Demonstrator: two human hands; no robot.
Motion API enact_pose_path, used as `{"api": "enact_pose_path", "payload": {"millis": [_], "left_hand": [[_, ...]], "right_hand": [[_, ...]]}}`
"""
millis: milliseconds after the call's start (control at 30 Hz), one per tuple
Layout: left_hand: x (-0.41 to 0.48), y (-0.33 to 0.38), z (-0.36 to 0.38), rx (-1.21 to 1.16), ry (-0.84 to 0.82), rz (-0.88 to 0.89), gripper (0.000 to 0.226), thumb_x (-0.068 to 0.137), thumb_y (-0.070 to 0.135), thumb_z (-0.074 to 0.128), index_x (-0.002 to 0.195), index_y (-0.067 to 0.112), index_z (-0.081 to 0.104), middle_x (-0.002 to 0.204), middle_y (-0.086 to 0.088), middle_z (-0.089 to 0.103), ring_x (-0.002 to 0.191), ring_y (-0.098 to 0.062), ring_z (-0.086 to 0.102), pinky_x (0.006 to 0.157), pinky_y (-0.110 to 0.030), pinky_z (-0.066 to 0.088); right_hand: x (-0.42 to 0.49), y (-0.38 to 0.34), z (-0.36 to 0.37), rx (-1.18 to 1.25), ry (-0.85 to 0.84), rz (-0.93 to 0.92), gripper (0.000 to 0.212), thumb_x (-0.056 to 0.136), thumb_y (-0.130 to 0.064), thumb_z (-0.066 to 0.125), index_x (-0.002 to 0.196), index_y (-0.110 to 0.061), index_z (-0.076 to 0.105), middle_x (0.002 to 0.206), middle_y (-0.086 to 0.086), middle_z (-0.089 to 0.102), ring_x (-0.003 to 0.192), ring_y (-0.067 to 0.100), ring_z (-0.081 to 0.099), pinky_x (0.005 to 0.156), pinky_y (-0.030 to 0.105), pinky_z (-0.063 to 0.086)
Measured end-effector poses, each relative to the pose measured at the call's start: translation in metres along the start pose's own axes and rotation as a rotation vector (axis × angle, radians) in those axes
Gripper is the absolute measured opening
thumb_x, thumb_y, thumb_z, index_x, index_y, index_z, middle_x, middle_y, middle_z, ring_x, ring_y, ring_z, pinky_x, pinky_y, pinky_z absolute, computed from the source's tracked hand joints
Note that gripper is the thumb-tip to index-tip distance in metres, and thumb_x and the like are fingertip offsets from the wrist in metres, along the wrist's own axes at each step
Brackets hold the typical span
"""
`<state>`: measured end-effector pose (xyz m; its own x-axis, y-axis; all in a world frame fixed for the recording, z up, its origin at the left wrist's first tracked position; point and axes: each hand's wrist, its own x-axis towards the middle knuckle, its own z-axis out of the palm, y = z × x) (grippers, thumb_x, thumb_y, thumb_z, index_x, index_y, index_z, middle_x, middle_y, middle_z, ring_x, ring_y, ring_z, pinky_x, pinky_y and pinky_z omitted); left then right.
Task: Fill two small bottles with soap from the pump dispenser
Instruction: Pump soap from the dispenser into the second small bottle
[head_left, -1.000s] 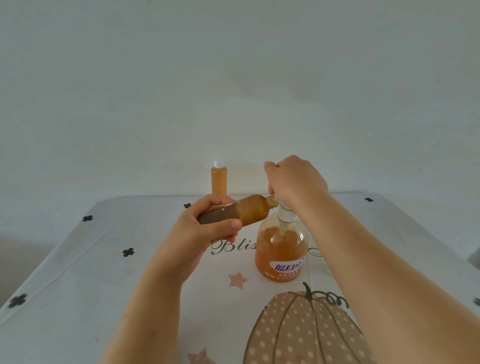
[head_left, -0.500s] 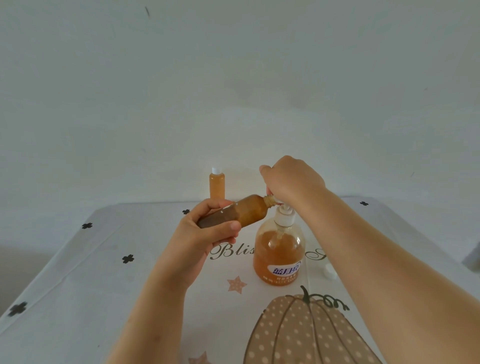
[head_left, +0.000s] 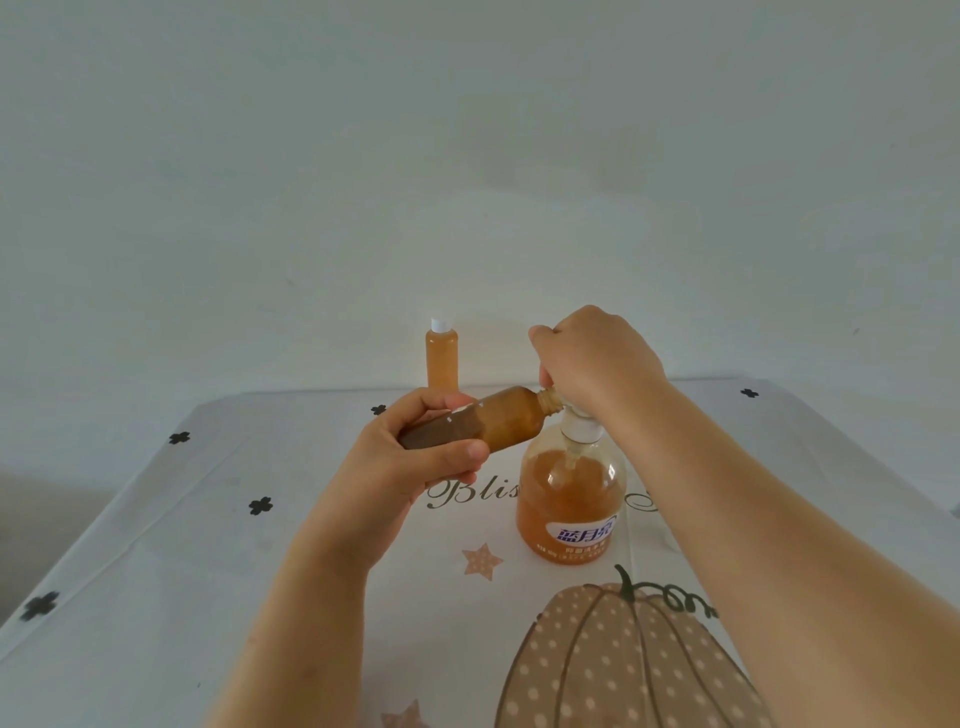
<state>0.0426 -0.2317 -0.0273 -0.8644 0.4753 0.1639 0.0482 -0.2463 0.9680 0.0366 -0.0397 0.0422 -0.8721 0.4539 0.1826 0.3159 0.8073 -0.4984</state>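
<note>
My left hand (head_left: 410, 457) grips a small amber bottle (head_left: 498, 421), held nearly level with its open neck at the pump spout. My right hand (head_left: 597, 364) sits curled over the pump head of the soap dispenser (head_left: 569, 499), hiding the head and spout. The dispenser is a clear round bottle of orange soap with a white collar and a blue label, standing mid-table. A second small bottle (head_left: 441, 361), full of orange soap and capped white, stands upright at the table's far edge.
The table wears a white cloth (head_left: 171, 545) printed with black clovers, stars, script lettering and a dotted pumpkin (head_left: 623, 665). A plain wall rises just behind the far edge.
The view has shifted slightly between frames. Both hands stay in the same hold on the small bottle and the pump head. A small white cap seen right of the dispenser earlier is now behind my right forearm.
</note>
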Motion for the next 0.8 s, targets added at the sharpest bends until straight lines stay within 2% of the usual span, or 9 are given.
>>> {"api": "enact_pose_path", "payload": {"millis": [233,400,800], "left_hand": [[-0.001,0.001,0.002,-0.038,0.003,0.003,0.041,0.05,0.021,0.088,0.09,0.021,0.076,0.089,-0.005,0.068,0.071,-0.022,0.065,0.07,-0.029,0.056],[-0.002,0.003,0.005,-0.094,0.004,0.013,0.04,0.052,0.019,0.086,0.09,0.02,0.075,0.088,-0.003,0.069,0.069,-0.021,0.066,0.067,-0.029,0.057],[-0.003,0.003,0.004,-0.103,0.002,0.023,0.043,0.052,0.02,0.086,0.093,0.016,0.074,0.087,-0.005,0.069,0.069,-0.021,0.065,0.067,-0.027,0.056]], "right_hand": [[-0.003,-0.002,-0.004,-0.005,0.015,0.001,0.038,0.097,-0.03,0.042,0.092,-0.01,0.074,0.077,0.003,0.068,0.063,0.02,0.056,0.056,0.027,0.04],[-0.002,-0.007,-0.015,-0.044,0.022,-0.032,0.041,0.098,-0.032,0.04,0.09,-0.01,0.073,0.082,0.005,0.071,0.064,0.02,0.058,0.06,0.028,0.043],[-0.004,-0.01,-0.013,-0.082,-0.01,-0.027,0.044,0.099,-0.034,0.036,0.089,-0.011,0.071,0.077,0.005,0.07,0.064,0.021,0.059,0.059,0.028,0.042]]}}
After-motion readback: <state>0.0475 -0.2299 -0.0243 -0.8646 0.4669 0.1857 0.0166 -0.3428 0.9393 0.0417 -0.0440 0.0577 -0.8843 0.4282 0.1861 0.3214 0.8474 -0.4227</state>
